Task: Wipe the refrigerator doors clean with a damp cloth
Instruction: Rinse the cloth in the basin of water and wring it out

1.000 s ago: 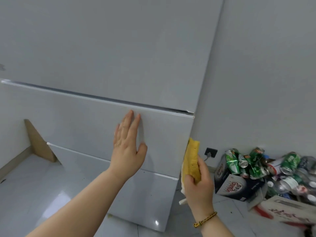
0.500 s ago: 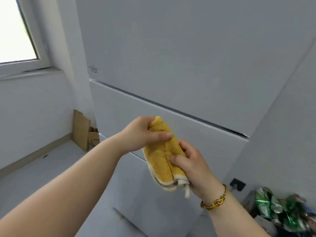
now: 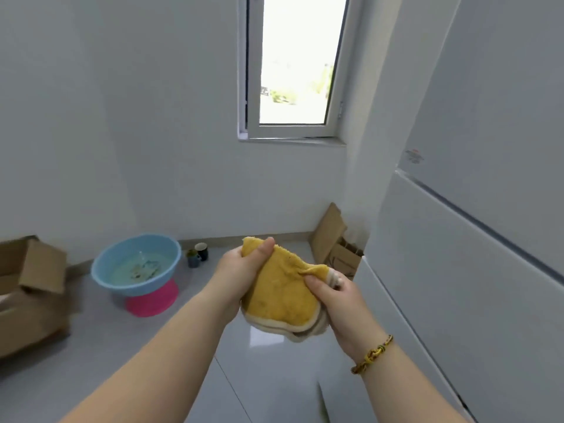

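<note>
Left hand (image 3: 241,270), right hand (image 3: 341,300) grip cloth (image 3: 280,297) edges.

L hand (image 3: 241,270) + R hand (image 3: 335,296) grip yellow cloth (image 3: 280,296); fridge (image 3: 476,239) at right.

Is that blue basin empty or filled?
Partly filled: the basin holds pale water with a glint on it, lying below the rim. Its depth cannot be told.
</note>
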Motion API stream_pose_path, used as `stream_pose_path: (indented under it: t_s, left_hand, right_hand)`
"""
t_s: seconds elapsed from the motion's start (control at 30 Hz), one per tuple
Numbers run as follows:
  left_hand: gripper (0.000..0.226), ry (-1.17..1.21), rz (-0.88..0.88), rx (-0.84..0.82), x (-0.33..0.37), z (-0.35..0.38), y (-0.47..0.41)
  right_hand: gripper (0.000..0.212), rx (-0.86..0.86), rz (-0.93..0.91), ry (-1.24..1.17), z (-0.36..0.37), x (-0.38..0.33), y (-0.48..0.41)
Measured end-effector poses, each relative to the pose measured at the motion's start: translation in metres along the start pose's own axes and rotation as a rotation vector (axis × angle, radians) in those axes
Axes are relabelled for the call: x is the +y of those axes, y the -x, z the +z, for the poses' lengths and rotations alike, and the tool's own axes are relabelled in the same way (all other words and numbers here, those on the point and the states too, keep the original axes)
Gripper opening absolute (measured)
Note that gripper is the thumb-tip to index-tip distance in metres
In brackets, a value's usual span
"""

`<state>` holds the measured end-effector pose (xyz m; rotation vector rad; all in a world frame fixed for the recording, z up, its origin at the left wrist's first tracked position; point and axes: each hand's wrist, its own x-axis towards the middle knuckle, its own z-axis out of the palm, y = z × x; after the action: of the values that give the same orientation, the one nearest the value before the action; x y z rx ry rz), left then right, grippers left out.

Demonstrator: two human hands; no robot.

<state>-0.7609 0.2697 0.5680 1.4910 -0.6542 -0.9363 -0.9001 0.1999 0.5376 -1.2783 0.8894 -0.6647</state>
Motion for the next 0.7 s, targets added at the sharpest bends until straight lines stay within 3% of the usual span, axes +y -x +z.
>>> stream_pose_path:
  t_s: [0.2, 0.43, 0.7]
  left_hand:
    - [0.050, 0.007, -0.102, 0.181, -0.023, -0.092, -0.021]
    - [0.040, 0.199, -0.187, 0.263, -0.034, -0.228, -0.087]
    - [0.041, 0.180, -0.216, 0.439, -0.041, -0.359, -0.173]
  right_hand:
    - [0.010, -0.063, 0.035, 0.009, 0.088, 0.001, -0.047]
    - [0.019, -0.145, 0.071, 0.029, 0.232, -0.003, -0.133]
    - [0.021, -0.196, 0.167, 0.095, 0.368, 0.012, -0.223]
